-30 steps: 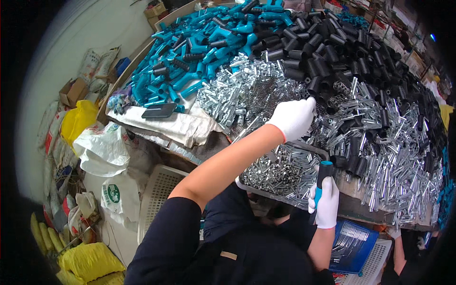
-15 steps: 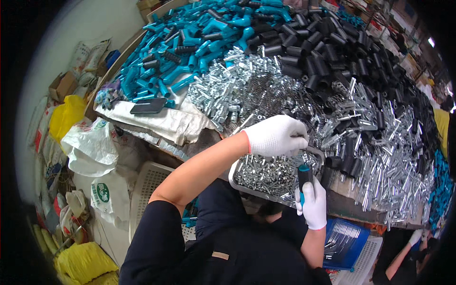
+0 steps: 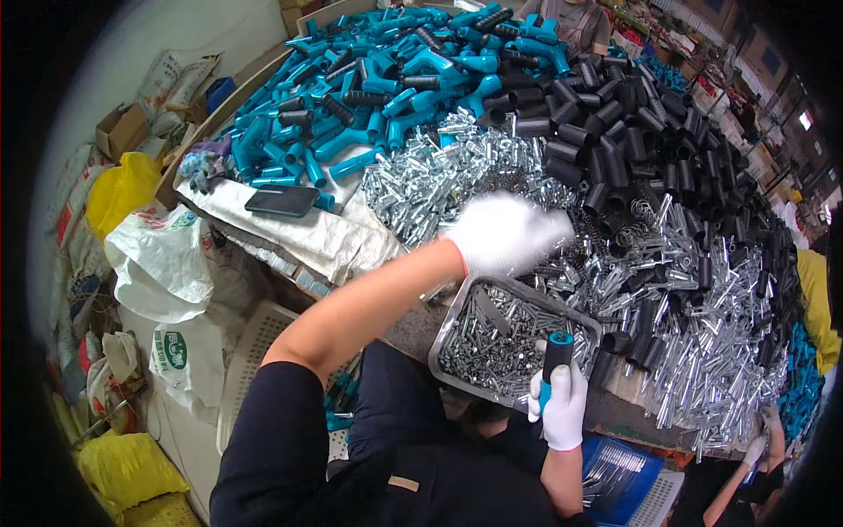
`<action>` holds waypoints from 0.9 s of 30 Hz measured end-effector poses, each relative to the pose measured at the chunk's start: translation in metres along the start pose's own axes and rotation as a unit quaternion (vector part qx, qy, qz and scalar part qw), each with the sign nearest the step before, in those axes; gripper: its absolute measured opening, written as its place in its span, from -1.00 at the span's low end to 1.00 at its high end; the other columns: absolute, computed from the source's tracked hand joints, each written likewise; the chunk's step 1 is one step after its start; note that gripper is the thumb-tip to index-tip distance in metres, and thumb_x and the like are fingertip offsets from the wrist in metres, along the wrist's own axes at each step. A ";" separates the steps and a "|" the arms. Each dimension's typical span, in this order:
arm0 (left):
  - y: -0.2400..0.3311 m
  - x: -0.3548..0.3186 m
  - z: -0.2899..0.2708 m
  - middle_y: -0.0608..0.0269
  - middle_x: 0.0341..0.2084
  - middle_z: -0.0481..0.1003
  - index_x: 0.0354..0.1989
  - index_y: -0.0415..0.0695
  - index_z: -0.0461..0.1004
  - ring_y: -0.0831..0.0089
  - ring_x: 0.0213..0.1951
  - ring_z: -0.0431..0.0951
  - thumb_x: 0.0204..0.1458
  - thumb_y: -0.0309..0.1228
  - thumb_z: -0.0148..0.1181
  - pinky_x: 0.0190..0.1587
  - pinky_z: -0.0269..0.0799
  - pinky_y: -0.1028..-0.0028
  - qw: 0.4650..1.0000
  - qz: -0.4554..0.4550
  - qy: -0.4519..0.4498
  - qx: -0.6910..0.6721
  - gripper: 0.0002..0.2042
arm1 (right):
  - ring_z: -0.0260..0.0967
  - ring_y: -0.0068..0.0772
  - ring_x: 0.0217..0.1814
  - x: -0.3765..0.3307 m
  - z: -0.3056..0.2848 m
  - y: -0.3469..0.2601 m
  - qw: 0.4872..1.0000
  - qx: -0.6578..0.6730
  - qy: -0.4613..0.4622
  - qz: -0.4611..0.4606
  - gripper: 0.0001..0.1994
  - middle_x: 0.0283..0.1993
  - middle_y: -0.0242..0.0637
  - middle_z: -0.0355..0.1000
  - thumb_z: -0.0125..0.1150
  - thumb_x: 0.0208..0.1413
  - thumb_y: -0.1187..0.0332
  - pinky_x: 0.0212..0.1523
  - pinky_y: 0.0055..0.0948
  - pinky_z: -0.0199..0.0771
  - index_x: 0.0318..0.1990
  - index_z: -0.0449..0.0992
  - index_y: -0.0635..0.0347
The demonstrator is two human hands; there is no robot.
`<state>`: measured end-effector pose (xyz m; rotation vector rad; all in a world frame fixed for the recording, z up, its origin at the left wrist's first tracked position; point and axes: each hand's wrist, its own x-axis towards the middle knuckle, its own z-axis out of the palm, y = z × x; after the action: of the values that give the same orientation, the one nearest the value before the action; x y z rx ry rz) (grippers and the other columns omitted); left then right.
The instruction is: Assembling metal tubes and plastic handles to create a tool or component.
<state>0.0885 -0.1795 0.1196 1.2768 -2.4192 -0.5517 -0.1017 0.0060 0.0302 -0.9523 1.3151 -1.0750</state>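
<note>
My right hand [image 3: 564, 411], in a white knit glove, grips a teal-and-black cylindrical handle [image 3: 557, 357] upright, with the teal-rimmed end on top. My left hand [image 3: 509, 235], gloved the same way, is smeared by motion, so its fingers do not show clearly. It hovers above the far edge of a tray [image 3: 467, 383], close to a heap of springs [image 3: 507, 184]. Small screws and bolt-like metal parts [image 3: 492, 342] fill the tray, and a flat grey strip lies among them. Beyond the left hand spreads a pile of shiny metal pieces [image 3: 430, 180].
Teal pistol-shaped housings [image 3: 351, 114] and black tubes [image 3: 615, 149] are heaped at the back. Metal rods [image 3: 702, 351] cover the right side. A phone [image 3: 281, 200] lies on white sacking. A blue bin [image 3: 619, 479] stands below; other people's hands [image 3: 757, 450] show at far right.
My left hand has lifted off the tray toward the springs, uncovering more of the tray. My right hand still holds the handle, a little lower in view. The whole view has shifted slightly.
</note>
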 end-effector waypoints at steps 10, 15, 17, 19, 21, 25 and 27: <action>-0.279 0.071 -0.020 -0.01 0.05 0.54 0.06 -0.13 0.51 0.13 0.10 0.55 0.12 -0.03 0.14 0.10 0.48 0.19 0.838 -0.499 0.207 0.082 -0.52 | 0.14 -0.56 -0.78 0.005 -0.008 0.024 0.995 0.098 0.012 0.027 -0.38 -0.61 -0.36 0.25 -0.26 0.38 -0.18 -0.80 -0.49 0.19 0.20 0.28 0.25; -0.301 0.077 -0.016 -0.02 0.14 0.47 0.14 -0.19 0.45 0.20 0.17 0.49 0.01 -0.08 0.25 0.13 0.46 0.24 0.841 -0.489 0.201 0.114 -0.43 | 0.15 -0.55 -0.77 0.007 -0.012 0.026 0.994 0.102 -0.004 0.034 -0.37 -0.60 -0.35 0.26 -0.26 0.37 -0.18 -0.80 -0.49 0.21 0.21 0.27 0.24; -0.331 0.055 -0.032 -0.05 0.02 0.52 0.09 -0.15 0.49 0.11 0.11 0.52 -0.04 -0.24 0.20 0.17 0.43 0.23 0.885 -0.407 0.226 0.016 -0.52 | 0.17 -0.56 -0.76 0.009 -0.008 0.023 0.995 0.085 -0.031 0.029 -0.37 -0.59 -0.35 0.26 -0.26 0.37 -0.18 -0.79 -0.49 0.21 0.22 0.27 0.24; -0.329 0.058 -0.044 -0.08 0.06 0.50 0.11 -0.19 0.47 0.11 0.13 0.51 -0.07 -0.28 0.16 0.17 0.42 0.27 0.906 -0.401 0.133 0.004 -0.49 | 0.19 -0.55 -0.73 0.011 -0.011 0.021 0.993 0.104 -0.032 0.036 -0.40 -0.57 -0.34 0.28 -0.22 0.38 -0.14 -0.76 -0.49 0.22 0.21 0.28 0.26; -0.312 0.071 -0.041 -0.12 0.12 0.46 0.08 -0.19 0.48 0.11 0.15 0.49 -0.08 -0.27 0.16 0.17 0.42 0.29 0.924 -0.358 0.096 0.090 -0.50 | 0.22 -0.54 -0.70 0.010 -0.014 0.019 0.991 0.122 -0.029 0.041 -0.42 -0.55 -0.33 0.29 -0.18 0.39 -0.11 -0.74 -0.50 0.23 0.21 0.30 0.27; -0.307 0.082 -0.023 -0.20 0.18 0.39 0.27 -0.14 0.32 -0.04 0.21 0.42 0.02 -0.17 0.08 0.23 0.36 0.20 0.927 -0.314 0.202 0.023 -0.40 | 0.23 -0.55 -0.69 0.004 -0.018 0.018 0.989 0.138 -0.017 0.052 -0.49 -0.53 -0.32 0.31 -0.18 0.40 -0.02 -0.73 -0.53 0.25 0.19 0.32 0.25; -0.326 0.073 -0.027 -0.19 0.20 0.39 0.31 -0.17 0.27 -0.05 0.21 0.42 0.07 -0.10 0.05 0.25 0.34 0.18 0.924 -0.339 0.158 0.075 -0.37 | 0.22 -0.58 -0.68 0.008 -0.017 0.029 0.983 0.156 -0.018 0.096 -0.60 -0.52 -0.33 0.32 -0.15 0.39 0.11 -0.72 -0.53 0.24 0.14 0.37 0.21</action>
<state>0.2912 -0.4142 -0.0077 2.0985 -1.7461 -0.2903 -0.1172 0.0062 -0.0008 -0.5966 1.1414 -1.0691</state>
